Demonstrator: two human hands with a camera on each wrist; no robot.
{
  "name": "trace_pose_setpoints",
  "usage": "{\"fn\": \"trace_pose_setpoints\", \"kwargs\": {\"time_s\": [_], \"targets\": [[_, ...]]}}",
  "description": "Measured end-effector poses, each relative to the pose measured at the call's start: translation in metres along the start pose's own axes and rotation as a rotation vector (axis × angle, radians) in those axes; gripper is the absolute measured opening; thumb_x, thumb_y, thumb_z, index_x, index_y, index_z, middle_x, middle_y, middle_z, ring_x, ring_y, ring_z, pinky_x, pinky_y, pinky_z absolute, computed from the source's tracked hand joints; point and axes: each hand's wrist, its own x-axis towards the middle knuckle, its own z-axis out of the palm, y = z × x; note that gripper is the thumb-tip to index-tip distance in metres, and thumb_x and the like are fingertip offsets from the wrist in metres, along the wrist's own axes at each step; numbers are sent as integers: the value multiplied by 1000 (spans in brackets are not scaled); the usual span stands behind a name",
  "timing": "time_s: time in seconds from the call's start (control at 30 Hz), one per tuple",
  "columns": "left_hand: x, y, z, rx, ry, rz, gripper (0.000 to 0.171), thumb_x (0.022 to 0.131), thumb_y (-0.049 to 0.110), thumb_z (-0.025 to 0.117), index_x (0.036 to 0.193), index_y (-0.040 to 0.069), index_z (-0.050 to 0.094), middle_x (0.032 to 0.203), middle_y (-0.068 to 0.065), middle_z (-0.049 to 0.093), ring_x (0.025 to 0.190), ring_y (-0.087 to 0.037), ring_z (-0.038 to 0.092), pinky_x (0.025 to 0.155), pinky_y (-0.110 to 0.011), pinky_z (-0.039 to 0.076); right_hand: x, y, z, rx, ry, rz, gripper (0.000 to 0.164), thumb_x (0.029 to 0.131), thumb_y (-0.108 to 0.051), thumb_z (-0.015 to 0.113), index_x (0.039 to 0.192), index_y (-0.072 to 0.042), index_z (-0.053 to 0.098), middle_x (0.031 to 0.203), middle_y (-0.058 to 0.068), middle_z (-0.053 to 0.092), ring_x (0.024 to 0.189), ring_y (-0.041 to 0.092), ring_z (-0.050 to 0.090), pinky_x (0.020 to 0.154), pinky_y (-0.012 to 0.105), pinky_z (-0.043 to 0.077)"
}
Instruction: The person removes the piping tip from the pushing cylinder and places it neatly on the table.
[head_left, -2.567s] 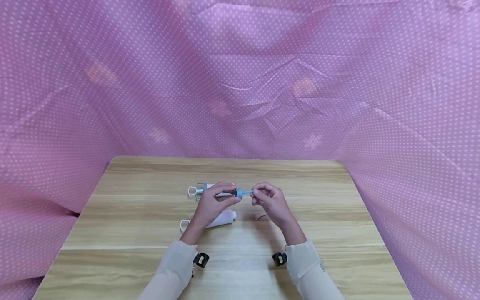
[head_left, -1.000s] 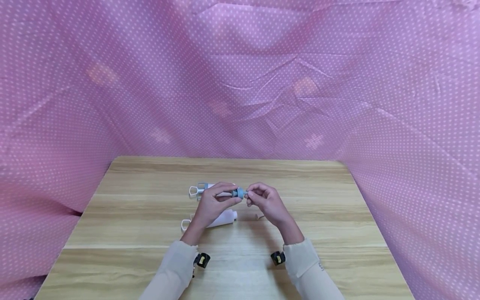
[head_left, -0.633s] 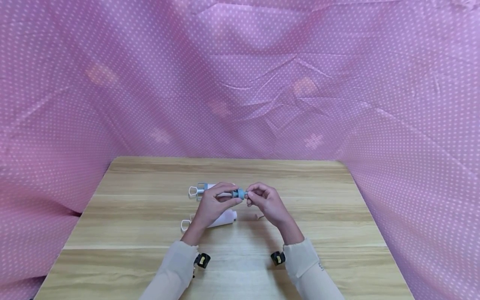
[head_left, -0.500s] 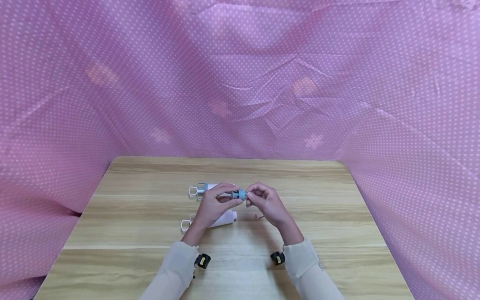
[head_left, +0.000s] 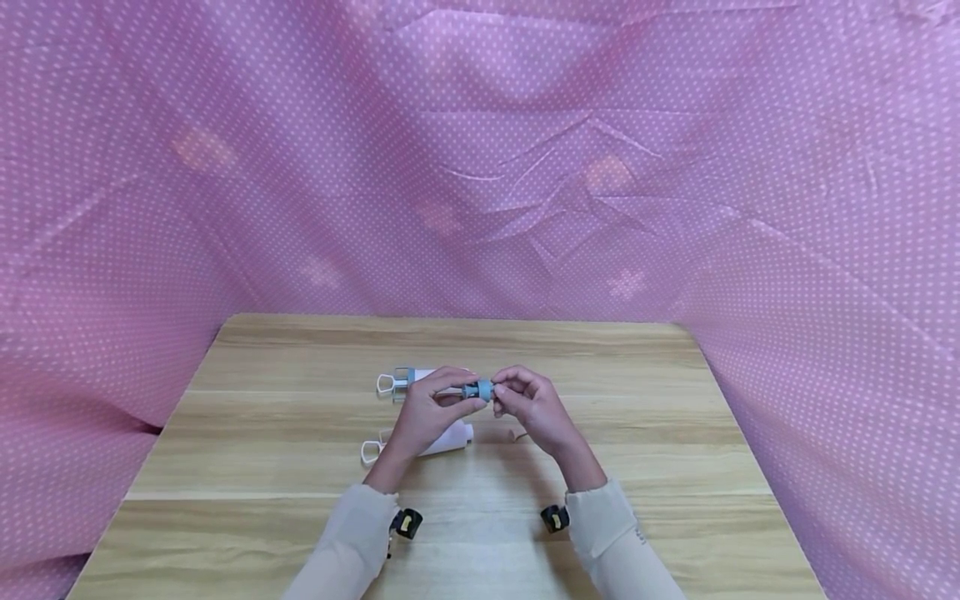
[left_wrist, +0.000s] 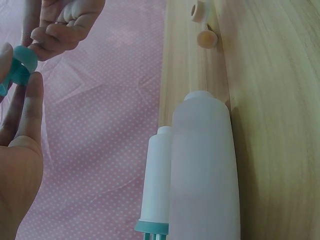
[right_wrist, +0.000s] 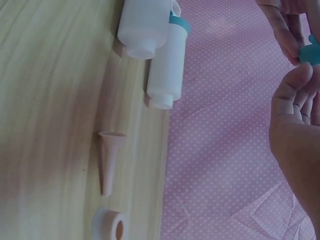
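Observation:
Between both hands, above the table, is a small teal plastic fitting (head_left: pixel 484 390) with a round collar and slotted back part. My left hand (head_left: pixel 420 414) pinches its back part between thumb and fingers. My right hand (head_left: pixel 542 410) pinches the thin stem at its front; the fingertips hide most of that stem. In the left wrist view the rounded front of the fitting (left_wrist: pixel 25 59) shows between the two hands. Below my left hand lies a pale, bottle-shaped syringe barrel (left_wrist: pixel 205 165), and beyond it a slimmer white syringe barrel (left_wrist: pixel 156 180) with a teal collar.
A pink flared cone (right_wrist: pixel 110 162) and a short pink ring-shaped piece (right_wrist: pixel 112 225) lie on the wooden table (head_left: pixel 637 467). White loop handles (head_left: pixel 371 452) stick out left of the barrels. Pink dotted cloth (head_left: pixel 480 208) hangs around the back and sides.
My right hand has moved left toward the fitting, so the long stem between the hands now shows only briefly. The fitting has shifted slightly right, baring more of its slotted back part.

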Motion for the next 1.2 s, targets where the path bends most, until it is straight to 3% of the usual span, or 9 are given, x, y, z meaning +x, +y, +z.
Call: {"fn": "trace_pose_setpoints", "kwargs": {"time_s": [0.13,0.3,0.43,0.57,0.9,1.2], "targets": [[-1,0,-1,4,4,-1,32,83,-1,81,114,-5,73,116,-18,67,103,-21,68,89,-40,58,-1,2,0,11,17,38,14,103,-7,58,115,0,59,97,4,65,83,15,63,77,26,56],[-1,0,-1,24,1,-9,34,83,3,82,115,-1,74,116,-15,68,103,-24,69,88,-37,59,0,4,1,-39,28,51,35,105,-14,58,130,10,51,111,9,62,90,17,63,78,29,58],[-2,-1,0,16,0,-3,34,83,2,83,115,-1,74,115,-15,69,104,-24,68,88,-38,59,1,3,2,-108,20,26,43,105,-22,58,138,5,49,132,22,53,104,22,62,85,33,59],[-3,-3,3,0,-6,18,33,82,0,82,114,-4,73,115,-16,69,105,-22,68,86,-37,59,2,2,3,-152,12,6,44,105,-21,57,141,2,48,142,26,46,115,25,61,92,36,57],[-5,-4,7,-17,-24,43,31,82,-2,81,113,-4,74,114,-17,69,106,-20,67,85,-36,59,3,3,7,-200,39,39,34,101,-15,62,127,6,58,118,15,61,98,20,64,89,38,58],[-3,-6,9,35,4,38,31,82,2,82,112,-1,75,113,-14,70,105,-25,66,84,-35,60,4,1,7,-206,65,50,29,101,-17,64,119,6,61,116,15,60,91,21,68,84,46,60]]}}
